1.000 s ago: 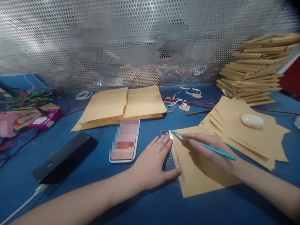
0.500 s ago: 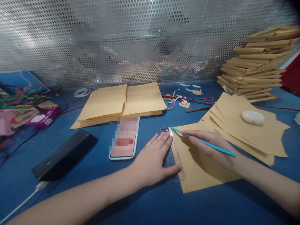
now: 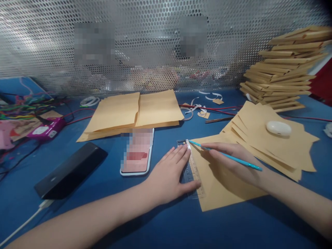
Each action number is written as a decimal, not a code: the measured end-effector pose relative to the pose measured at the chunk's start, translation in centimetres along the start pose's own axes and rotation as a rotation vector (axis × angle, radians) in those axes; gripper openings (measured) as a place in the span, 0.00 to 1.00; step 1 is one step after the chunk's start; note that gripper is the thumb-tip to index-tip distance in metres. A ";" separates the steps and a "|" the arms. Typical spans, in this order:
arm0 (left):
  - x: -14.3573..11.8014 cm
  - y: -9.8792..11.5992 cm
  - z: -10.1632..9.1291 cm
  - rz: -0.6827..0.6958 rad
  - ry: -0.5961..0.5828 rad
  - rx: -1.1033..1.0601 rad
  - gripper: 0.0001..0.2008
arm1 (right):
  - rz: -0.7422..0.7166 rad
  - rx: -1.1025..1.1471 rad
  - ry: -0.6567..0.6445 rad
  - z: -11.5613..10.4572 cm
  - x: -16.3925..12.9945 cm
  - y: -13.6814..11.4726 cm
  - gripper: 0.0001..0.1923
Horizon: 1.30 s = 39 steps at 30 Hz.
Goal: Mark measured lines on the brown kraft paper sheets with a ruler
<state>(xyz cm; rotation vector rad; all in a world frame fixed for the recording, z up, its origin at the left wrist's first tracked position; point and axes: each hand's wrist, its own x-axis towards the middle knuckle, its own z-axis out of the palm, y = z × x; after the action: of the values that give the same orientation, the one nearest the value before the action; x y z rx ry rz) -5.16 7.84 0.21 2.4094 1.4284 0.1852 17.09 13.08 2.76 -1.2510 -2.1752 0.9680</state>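
A perforated metal screen (image 3: 155, 45) is backing a blue table (image 3: 181, 228) where a person is ruling a line on brown paper. The left hand (image 3: 168, 178) is lying flat, fingers spread, pressing a clear ruler (image 3: 193, 173) onto the left edge of the sheet (image 3: 223, 183). The right hand (image 3: 233, 162) is pinching a blue pen (image 3: 225, 156), its tip touching the ruler's far end. Doing this well looks to be a matter of keeping the spread hand's weight even along the ruler so it is not pivoting, and holding the pen tip snug against the edge. A loose stack of cut sheets (image 3: 269, 141), with a white case (image 3: 278, 128) on top, is lying just right of the sheet. A phone (image 3: 137, 152) is lying just left of the left hand, a black box (image 3: 71, 169) farther left. Folded envelopes (image 3: 135, 112) are sitting behind the phone, and a taller pile (image 3: 285, 69) is leaning by the screen.
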 end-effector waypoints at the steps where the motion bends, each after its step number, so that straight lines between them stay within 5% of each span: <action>1: 0.0 0.0 0.0 0.000 -0.001 0.001 0.44 | 0.010 -0.009 -0.019 -0.2 0.0 0.1 0.16; 11: 0.0 0.1 -0.1 0.007 0.004 0.004 0.44 | 0.050 -0.051 -0.276 -4.5 -1.1 -0.1 0.13; 16: 0.1 0.0 0.2 0.008 0.023 0.012 0.45 | 0.086 0.117 -0.494 -5.5 -1.1 0.0 0.12; 23: -0.3 -0.1 0.1 0.028 0.053 0.007 0.45 | 0.114 0.587 -0.247 -3.9 0.3 0.8 0.11; 27: -0.7 0.1 0.1 0.046 0.050 0.016 0.45 | 0.116 0.431 -0.106 -2.5 0.2 0.7 0.08; 34: -1.6 1.2 0.5 0.026 -0.022 -0.002 0.47 | 0.086 0.404 -0.224 -1.3 -0.4 0.5 0.08; 39: -2.0 1.8 0.6 0.021 -0.041 0.007 0.47 | 0.107 0.354 -0.196 -1.0 -0.5 0.6 0.07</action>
<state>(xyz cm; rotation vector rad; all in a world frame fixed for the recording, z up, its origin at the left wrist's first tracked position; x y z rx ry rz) -4.53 5.19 0.37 2.4207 1.3883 0.1360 18.36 13.25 2.94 -1.1488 -1.9727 1.5000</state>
